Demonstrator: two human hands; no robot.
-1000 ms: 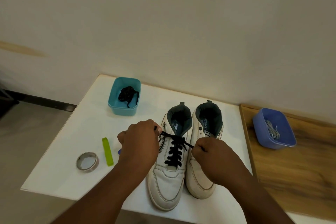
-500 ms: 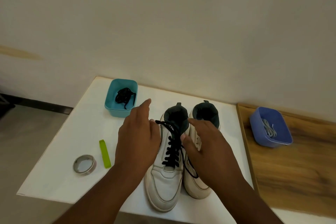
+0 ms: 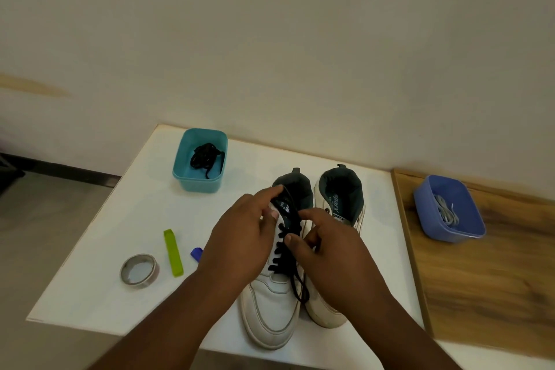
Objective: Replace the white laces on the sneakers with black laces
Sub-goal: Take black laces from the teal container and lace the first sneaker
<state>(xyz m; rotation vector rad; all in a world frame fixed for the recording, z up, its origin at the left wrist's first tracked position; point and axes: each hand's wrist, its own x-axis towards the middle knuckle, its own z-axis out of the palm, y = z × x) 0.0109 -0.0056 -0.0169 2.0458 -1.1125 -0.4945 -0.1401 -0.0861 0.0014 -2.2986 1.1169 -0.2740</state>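
Head cam: your left hand (image 3: 240, 237) pinches the sneaker (image 3: 271, 303) tongue steady while your right hand (image 3: 327, 252) grips the black lace (image 3: 285, 246) for tightening.

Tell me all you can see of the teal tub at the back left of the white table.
The teal tub is a small rectangular open-topped container with rounded corners, plastic by its look. It stands upright near the far left edge of the white table, apart from the sneakers and both hands. Inside lies a bundled black lace, loosely coiled on the bottom. Nothing else touches it.
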